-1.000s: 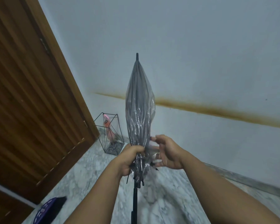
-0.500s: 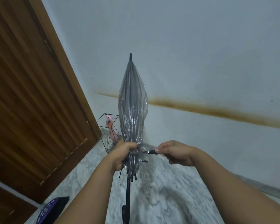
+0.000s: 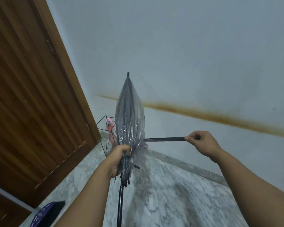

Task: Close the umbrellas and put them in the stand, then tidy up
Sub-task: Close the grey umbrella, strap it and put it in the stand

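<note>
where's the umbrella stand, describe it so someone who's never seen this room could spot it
Follow the wooden door down to its lower right corner, where the marble floor meets the pale wall. The stand sits there, partly hidden behind the clear umbrella in the left hand. It is the only black wire frame, open and angular, with a pink umbrella inside.
</note>
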